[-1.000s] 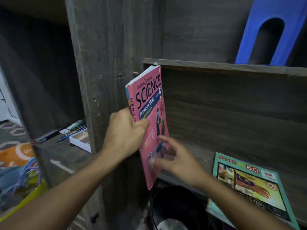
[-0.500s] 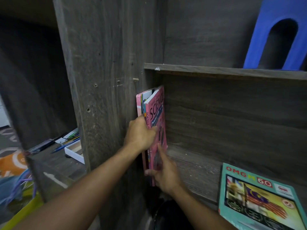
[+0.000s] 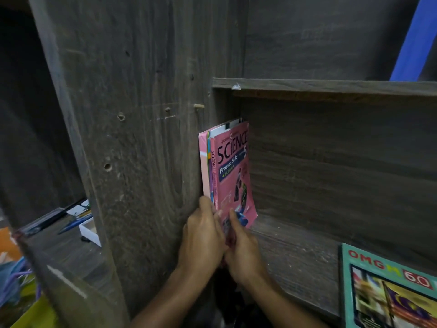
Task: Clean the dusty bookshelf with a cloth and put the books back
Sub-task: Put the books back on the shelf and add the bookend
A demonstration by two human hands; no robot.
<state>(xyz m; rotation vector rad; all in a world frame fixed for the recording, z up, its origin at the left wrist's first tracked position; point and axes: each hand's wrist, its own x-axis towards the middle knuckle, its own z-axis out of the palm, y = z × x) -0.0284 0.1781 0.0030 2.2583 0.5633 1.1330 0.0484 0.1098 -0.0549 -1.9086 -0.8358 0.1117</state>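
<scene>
the science book (image 3: 233, 171) stands upright at the left end of the shelf (image 3: 295, 252), a second book (image 3: 203, 166) between it and the side panel (image 3: 142, 138). a third book (image 3: 387, 287) lies flat farther right.

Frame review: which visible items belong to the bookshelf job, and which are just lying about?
Job: Science book, pink book beside it, OMG book, shelf board, left hand, right hand (both holding the Science book).
Lying about: pens, white box, blue plastic piece.
</scene>
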